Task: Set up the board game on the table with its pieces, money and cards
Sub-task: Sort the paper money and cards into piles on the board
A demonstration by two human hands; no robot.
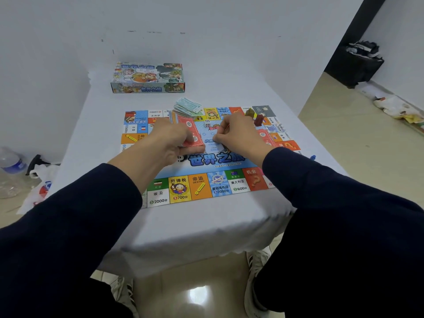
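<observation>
Both hands on board (202, 187): L hand (171, 138) grips red cards (191, 131).

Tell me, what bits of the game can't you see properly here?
Head view only:
- Board middle: covered by both hands.
- Red cards: faces hidden; left hand grips them.
- Right hand: whatever it pinches is too hidden to name.
- Die: pips too small.
- Money pile: values blurred.
</observation>
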